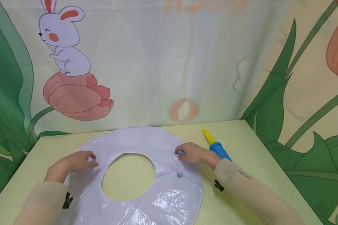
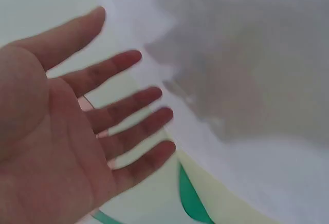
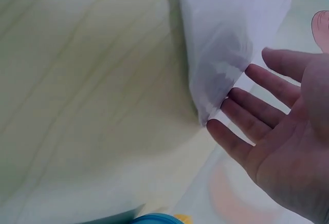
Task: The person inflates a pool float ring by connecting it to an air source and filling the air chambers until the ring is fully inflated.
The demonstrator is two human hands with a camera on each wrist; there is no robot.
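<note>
A white plastic inflatable ring (image 1: 169, 193) lies on the table, its surface creased and its round hole showing the tabletop. A small grey spot (image 1: 180, 175), perhaps a valve, marks its right side. My left hand (image 1: 76, 162) hovers at the ring's left side; its fingers (image 2: 131, 103) are spread and hold nothing. Over the ring's right side is my right hand (image 1: 191, 153), fingers apart and slightly bent. In the right wrist view its fingertips (image 3: 215, 126) are at the edge of the ring (image 3: 218, 44); whether they touch it I cannot tell.
A blue and yellow hand pump (image 1: 220, 151) lies to the right of the ring, partly hidden behind my right forearm. The pale yellow table (image 1: 259, 162) ends at a cloth backdrop (image 1: 146, 72) printed with a rabbit, flowers and leaves.
</note>
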